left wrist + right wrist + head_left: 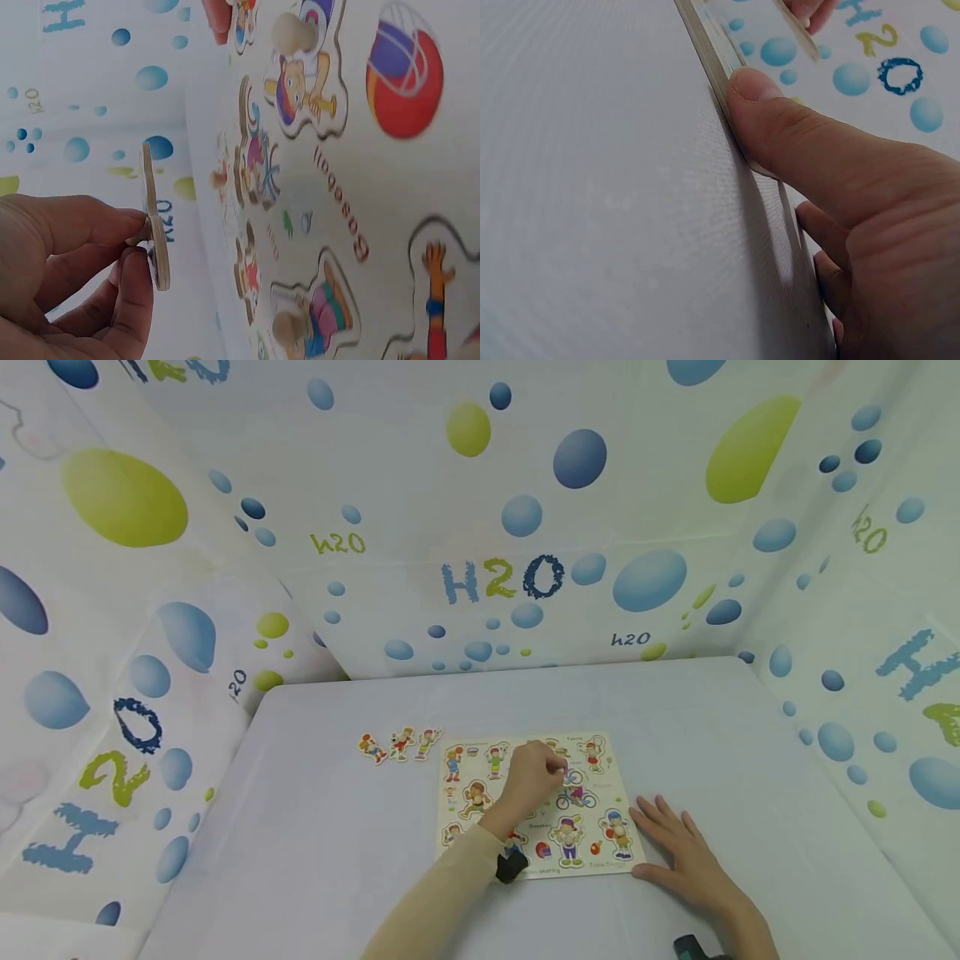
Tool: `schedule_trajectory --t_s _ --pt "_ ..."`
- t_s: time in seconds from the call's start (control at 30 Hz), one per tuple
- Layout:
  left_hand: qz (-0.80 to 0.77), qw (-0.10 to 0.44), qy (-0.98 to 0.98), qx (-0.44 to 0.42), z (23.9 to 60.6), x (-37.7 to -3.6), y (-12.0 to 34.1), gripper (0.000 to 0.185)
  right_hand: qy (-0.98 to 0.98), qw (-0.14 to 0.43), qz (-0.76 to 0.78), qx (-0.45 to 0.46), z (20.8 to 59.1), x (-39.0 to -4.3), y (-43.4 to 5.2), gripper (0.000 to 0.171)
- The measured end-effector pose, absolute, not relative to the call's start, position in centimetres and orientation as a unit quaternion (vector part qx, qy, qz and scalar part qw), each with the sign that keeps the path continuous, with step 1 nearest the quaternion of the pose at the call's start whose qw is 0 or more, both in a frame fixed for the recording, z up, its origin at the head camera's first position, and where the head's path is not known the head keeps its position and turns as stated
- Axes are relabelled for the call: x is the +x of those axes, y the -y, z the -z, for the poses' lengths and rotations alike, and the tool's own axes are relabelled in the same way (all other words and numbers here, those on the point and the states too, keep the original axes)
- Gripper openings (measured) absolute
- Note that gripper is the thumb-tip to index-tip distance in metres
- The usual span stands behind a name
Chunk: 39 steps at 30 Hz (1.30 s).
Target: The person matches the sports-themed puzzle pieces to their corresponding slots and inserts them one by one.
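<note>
My left hand (531, 781) is raised over the middle of a wooden knob puzzle board (474, 770). Thumb and fingers pinch the small knob of a flat wooden puzzle piece (156, 244), seen edge-on in the left wrist view; its picture faces away. Sports figures cover the board, among them a cyclist piece (576, 797) and a baseball player piece (570, 842). My right hand (678, 852) lies spread at the board's right edge. Its thumb (761, 112) touches the board's rim near the front corner, and the other fingers rest on the table.
Three loose figure pieces, one of them a ball player (372, 748), lie in a row beyond the board's left back corner. A white cloth covers the table (315, 843). Curtains (420, 493) with blue and green spots stand behind and at both sides.
</note>
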State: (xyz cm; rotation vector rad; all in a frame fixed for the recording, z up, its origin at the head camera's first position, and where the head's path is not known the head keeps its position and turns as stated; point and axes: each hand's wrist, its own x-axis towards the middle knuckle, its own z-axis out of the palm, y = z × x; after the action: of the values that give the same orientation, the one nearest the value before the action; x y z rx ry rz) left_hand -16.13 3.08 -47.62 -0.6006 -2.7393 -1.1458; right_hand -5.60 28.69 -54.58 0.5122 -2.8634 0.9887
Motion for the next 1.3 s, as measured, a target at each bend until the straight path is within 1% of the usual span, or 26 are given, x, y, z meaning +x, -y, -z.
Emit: schedule_trajectory --t_s 0.27,0.57,0.7,0.8,0.87,0.97,1.3 --pt "0.361 0.04 0.909 -0.203 48.2 -16.2 -4.7 0.019 0.93 0.038 -0.325 0.169 54.7 -5.6 -28.7 0.076" --pt "0.371 0.003 0.907 -0.2 49.3 -16.3 -5.4 0.019 0.93 0.031 -0.326 0.17 54.8 -5.7 -28.7 0.076" --pt "0.368 -0.011 0.907 -0.204 49.8 -16.2 -5.6 0.03 0.929 0.032 -0.326 0.172 54.8 -5.7 -28.7 0.076" --pt "0.371 -0.019 0.907 -0.2 50.1 -16.1 -5.7 0.029 0.93 0.034 -0.323 0.173 54.7 -5.7 -28.7 0.076" --pt "0.374 -0.022 0.906 -0.198 50.3 -16.1 -5.7 0.024 0.93 0.032 -0.324 0.172 54.7 -5.7 -28.7 0.076" --pt "0.379 -0.031 0.905 -0.193 50.5 -16.2 -5.8 0.022 0.931 0.03 -0.321 0.169 54.8 -5.7 -28.7 0.077" --pt "0.396 -0.055 0.898 -0.186 50.3 -15.9 -5.9 0.018 0.93 0.046 -0.321 0.174 54.8 -5.6 -28.8 0.076"
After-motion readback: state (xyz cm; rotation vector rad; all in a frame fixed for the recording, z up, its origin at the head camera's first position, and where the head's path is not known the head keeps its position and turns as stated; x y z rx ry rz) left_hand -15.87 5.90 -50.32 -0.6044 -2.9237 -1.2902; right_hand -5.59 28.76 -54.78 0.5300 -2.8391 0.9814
